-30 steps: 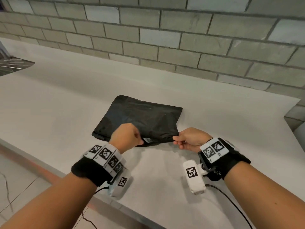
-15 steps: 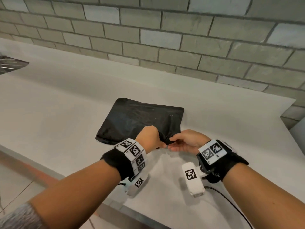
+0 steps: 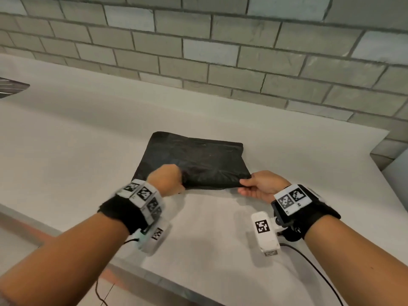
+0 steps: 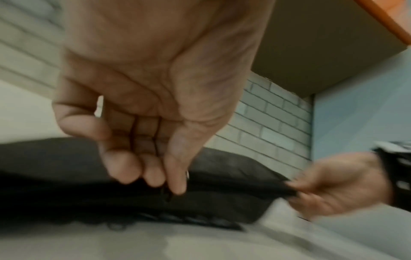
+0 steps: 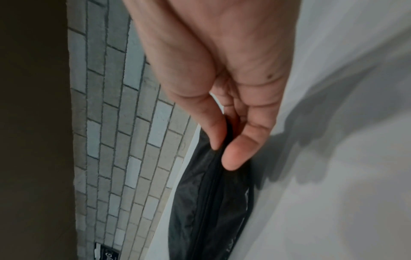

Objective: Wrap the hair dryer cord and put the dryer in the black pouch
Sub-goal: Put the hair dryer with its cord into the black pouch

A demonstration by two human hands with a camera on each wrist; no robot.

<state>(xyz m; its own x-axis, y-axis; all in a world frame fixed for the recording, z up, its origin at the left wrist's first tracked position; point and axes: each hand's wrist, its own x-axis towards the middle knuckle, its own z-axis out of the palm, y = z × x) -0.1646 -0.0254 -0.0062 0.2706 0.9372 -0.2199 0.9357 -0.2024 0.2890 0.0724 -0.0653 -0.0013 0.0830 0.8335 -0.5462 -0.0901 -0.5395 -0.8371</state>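
Observation:
The black pouch (image 3: 194, 160) lies flat on the white counter (image 3: 77, 140), slightly bulged. No hair dryer or cord shows in any view. My left hand (image 3: 167, 177) is at the pouch's near edge, left of centre. In the left wrist view its thumb and curled fingers (image 4: 153, 176) pinch a small dark tab, apparently the zipper pull, above the zipper line (image 4: 189, 219). My right hand (image 3: 249, 184) pinches the pouch's near right corner. The right wrist view shows thumb and forefinger (image 5: 235, 154) clamped on the black fabric (image 5: 200, 202).
A grey brick wall (image 3: 220, 62) runs along the back of the counter. A sink corner (image 3: 11, 87) shows at the far left. The counter's front edge (image 3: 154, 277) is just under my wrists. The counter ends at the right (image 3: 379, 151).
My left hand slid right along the pouch's near edge until it almost met the right hand, then came back left. The right hand kept its pinch on the corner.

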